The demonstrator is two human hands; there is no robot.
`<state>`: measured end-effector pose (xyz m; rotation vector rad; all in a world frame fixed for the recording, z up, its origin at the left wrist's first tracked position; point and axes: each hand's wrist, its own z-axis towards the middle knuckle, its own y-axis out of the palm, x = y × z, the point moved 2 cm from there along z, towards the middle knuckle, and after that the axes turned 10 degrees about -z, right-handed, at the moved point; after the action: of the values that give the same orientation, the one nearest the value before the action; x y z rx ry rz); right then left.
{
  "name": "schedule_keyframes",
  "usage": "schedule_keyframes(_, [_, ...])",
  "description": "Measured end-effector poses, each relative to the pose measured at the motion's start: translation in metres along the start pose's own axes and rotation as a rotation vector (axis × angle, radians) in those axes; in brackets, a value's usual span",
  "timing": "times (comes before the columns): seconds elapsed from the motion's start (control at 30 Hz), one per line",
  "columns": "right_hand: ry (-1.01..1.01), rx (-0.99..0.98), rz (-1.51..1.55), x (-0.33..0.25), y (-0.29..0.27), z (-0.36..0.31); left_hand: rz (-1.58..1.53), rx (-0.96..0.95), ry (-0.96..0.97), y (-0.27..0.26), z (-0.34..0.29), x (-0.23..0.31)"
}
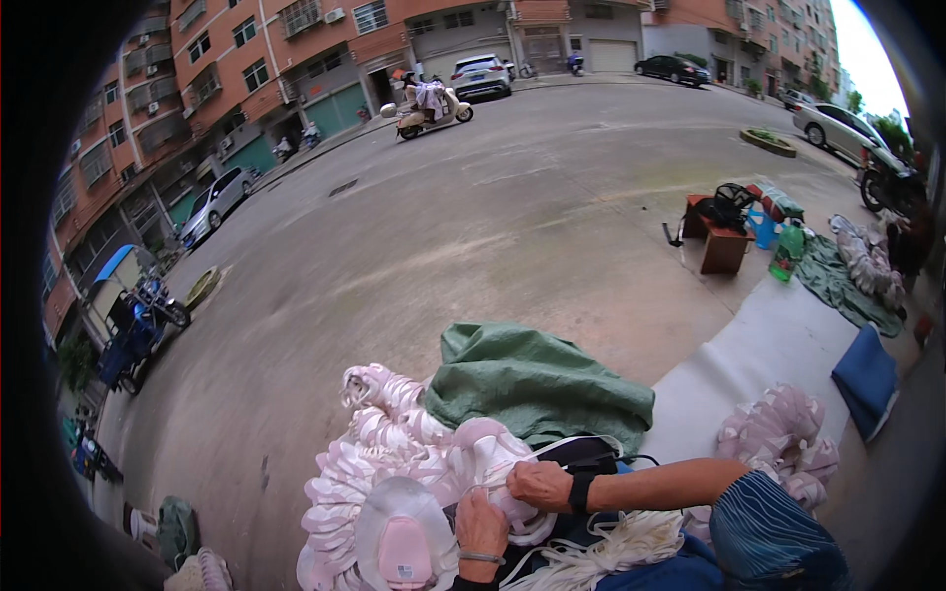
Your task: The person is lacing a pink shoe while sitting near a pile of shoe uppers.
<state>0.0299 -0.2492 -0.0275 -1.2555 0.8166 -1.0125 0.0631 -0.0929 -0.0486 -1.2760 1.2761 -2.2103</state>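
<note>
Outdoors on a paved street, we bend over a pink-and-white shoe [485, 451] that sits low in the view, at the front edge of a heap of similar shoes [333, 492]. Our left hand [481, 527], with a bangle at the wrist, comes up from below and meets the shoe's lacing. Our right hand [540, 485], banded in black, reaches across from the right to the same lacing. Its fingers curl inward and seem to pinch a white lace [552, 449]; the left fingertips are too small in this wide view for us to tell whether they are pinching or spread. Just left of our left hand lies a pink insole-shaped pad [404, 552] with a pale rim. Below our right forearm we have a loose bundle of white laces [613, 554], and beyond the shoe a green sack [532, 379] lies crumpled. To our right, more pink-and-white shoes [774, 433] are piled by a pale sheet [734, 345], with a folded blue cloth [865, 382] beyond them. Farther off, a scooter [434, 110] carries a rider along the road.
</note>
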Motion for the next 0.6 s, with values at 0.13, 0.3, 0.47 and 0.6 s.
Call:
schedule_keyframes(0.13, [0.014, -0.032, -0.042, 0.002, -0.006, -0.001, -0.141, 0.003, -0.126, -0.006, 0.006, 0.003])
schedule_keyframes(0.3, [-0.110, -0.108, -0.038, -0.004, 0.045, 0.015, -0.162, 0.057, -0.117, -0.005, 0.010, -0.009])
schedule_keyframes(0.47, [-0.011, 0.035, -0.066, 0.001, 0.007, 0.006, -0.172, 0.049, -0.100, -0.009, 0.013, 0.001])
schedule_keyframes(0.6, [0.059, -0.138, -0.311, -0.009, -0.011, 0.016, -0.152, 0.089, -0.053, -0.004, 0.010, 0.001])
